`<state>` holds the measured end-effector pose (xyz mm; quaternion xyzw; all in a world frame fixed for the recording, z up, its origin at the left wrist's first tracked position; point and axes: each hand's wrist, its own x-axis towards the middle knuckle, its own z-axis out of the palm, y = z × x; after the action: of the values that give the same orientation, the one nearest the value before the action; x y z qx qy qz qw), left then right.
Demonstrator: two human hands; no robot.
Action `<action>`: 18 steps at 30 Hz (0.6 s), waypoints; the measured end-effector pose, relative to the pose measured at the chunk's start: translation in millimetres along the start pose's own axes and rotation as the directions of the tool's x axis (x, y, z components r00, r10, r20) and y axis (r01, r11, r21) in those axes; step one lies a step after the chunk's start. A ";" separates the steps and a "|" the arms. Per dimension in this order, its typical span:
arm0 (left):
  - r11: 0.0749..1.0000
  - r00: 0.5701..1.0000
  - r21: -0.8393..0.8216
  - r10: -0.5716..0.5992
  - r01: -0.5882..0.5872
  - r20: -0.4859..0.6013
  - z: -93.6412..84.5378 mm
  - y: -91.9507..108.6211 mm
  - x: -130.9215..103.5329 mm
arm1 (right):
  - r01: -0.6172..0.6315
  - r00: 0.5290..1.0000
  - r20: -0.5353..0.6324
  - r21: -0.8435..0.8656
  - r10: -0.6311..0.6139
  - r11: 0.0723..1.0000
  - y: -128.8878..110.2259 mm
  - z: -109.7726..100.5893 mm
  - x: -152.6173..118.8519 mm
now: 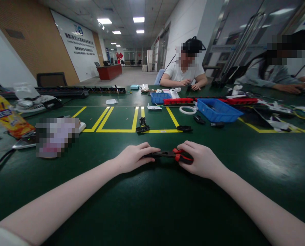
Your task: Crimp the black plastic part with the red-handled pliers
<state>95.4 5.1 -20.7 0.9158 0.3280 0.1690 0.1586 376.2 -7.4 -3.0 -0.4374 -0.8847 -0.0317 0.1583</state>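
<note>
My right hand (200, 158) is closed around the red and black handles of a pair of long-nose pliers (168, 154), whose jaws point left. Between the thumb and fingers of my left hand (135, 158) is a small black part (148, 155), partly hidden, at the tip of the pliers. Both hands are held close together above the green table. Farther forward lie small black parts (142, 129) on the yellow tape, with another black piece (184, 128) to their right.
A blue bin (217, 111), a smaller blue tray (160, 98) and a white tape ring (187, 110) stand beyond my hands. At left are a yellow snack bag (11, 118) and a blurred-out object (57, 136). A person (184, 70) sits across the table; others sit at right.
</note>
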 end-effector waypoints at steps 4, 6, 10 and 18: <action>1.000 1.000 -0.003 -0.019 0.019 0.005 -1.4 0.9 -0.2 | -0.014 0.999 -0.040 0.000 0.014 1.000 1.6 0.3 -1.4; 1.000 1.000 -0.006 -0.025 0.025 0.001 -1.5 0.7 -0.4 | -0.031 0.999 -0.036 0.013 0.031 0.999 2.2 0.5 -1.8; 0.999 0.999 -0.021 -0.034 0.034 -0.016 0.0 -1.0 -0.5 | -0.074 0.997 -0.007 0.048 0.075 0.996 0.1 1.3 -1.8; 0.998 0.999 -0.057 -0.040 0.038 -0.031 0.9 -2.9 -0.3 | -0.100 0.995 0.009 0.026 0.100 0.995 -10.9 2.2 -2.9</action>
<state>93.9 6.8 -22.7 0.9016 0.3433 0.1899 0.1823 368.8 -15.9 -5.1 -0.4791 -0.8626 -0.0104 0.1618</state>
